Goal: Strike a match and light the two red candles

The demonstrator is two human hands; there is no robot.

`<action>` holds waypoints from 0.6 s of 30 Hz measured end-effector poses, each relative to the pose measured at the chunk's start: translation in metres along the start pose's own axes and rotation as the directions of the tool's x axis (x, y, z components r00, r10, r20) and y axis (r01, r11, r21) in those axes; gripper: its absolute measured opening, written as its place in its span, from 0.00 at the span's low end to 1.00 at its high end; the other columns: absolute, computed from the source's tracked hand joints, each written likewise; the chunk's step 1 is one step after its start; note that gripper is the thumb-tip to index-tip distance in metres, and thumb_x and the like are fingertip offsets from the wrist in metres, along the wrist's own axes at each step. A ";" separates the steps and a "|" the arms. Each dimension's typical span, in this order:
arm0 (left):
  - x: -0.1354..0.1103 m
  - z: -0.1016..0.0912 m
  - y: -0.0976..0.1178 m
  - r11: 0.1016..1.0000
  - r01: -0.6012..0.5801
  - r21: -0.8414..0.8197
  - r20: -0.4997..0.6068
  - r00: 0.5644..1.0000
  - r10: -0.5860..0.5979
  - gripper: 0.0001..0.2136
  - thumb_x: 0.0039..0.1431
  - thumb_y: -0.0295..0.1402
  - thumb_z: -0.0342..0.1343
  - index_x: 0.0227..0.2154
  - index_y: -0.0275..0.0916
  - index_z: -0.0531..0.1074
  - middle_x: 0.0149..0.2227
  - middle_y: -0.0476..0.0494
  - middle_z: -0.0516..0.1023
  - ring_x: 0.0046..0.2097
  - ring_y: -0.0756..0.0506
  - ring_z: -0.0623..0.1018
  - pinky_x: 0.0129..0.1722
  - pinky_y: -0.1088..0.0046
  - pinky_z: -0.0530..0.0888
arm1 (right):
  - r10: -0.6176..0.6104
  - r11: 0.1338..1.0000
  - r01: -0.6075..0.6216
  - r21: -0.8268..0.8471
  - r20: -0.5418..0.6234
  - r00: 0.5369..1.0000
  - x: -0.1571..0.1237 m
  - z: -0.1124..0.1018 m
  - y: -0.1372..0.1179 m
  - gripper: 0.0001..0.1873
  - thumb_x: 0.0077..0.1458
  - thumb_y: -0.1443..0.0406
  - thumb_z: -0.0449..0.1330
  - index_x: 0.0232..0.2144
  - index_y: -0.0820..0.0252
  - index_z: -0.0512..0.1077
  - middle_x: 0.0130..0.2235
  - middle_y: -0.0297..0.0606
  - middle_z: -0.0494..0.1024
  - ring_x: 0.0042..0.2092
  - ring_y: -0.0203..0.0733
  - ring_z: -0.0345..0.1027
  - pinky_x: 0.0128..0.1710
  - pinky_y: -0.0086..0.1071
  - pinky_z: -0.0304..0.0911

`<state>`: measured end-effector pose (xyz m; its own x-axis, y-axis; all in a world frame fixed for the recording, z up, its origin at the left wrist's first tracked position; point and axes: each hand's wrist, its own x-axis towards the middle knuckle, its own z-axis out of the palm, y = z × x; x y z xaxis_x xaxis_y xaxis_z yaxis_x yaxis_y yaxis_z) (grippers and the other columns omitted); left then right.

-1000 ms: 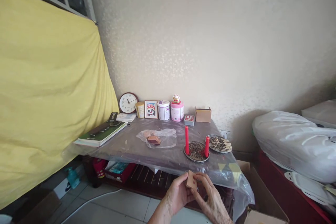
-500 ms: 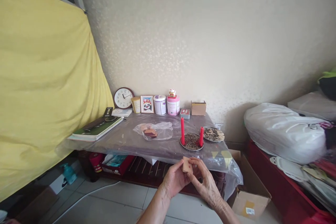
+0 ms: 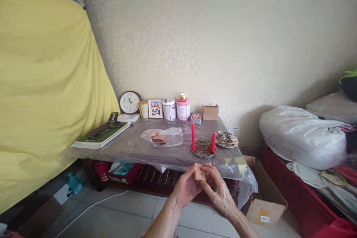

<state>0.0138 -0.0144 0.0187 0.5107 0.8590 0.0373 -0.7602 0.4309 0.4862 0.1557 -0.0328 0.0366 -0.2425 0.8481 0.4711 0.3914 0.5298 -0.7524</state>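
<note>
A small tan matchbox (image 3: 200,173) with red marks on its face is held in front of the table edge. My left hand (image 3: 184,187) grips it from the left, thumb along its near side. On the other side, the thumb and fingers of my right hand (image 3: 219,190) close on its right edge. Beyond the hands, two red candles, one tall (image 3: 193,137) and one shorter (image 3: 213,142), stand on a round metal plate (image 3: 208,156) strewn with dark bits. Behind it lies a second plate (image 3: 223,146) with many matchsticks. More matchboxes (image 3: 159,139) rest on a clear plastic bag (image 3: 175,137).
A plastic-covered table (image 3: 119,152) carries books (image 3: 102,135), a clock (image 3: 130,102), a picture frame (image 3: 155,109), tins (image 3: 169,110) and a small open carton (image 3: 210,112). An open cardboard box (image 3: 263,208) stands on the floor at right, beside a red chest (image 3: 292,189).
The matchbox has tilted slightly, so more of its marked face shows. Both hands keep hold of it. The whole view has shifted a little.
</note>
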 end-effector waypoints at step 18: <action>-0.001 0.003 0.000 0.997 -0.045 0.064 0.013 0.999 0.045 0.13 0.56 0.36 0.53 0.42 0.36 0.69 0.43 0.40 0.73 0.48 0.43 0.72 0.45 0.70 0.65 | 0.066 0.986 -0.064 0.155 -0.007 0.998 -0.002 0.004 0.008 0.16 0.54 0.63 0.56 0.46 0.52 0.67 0.54 0.40 0.65 0.54 0.47 0.61 0.44 0.32 0.66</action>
<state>0.0144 -0.0156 0.0212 0.4815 0.8736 0.0706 -0.7553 0.3727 0.5391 0.1563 -0.0305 0.0277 -0.2102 0.8810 0.4240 0.2633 0.4686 -0.8432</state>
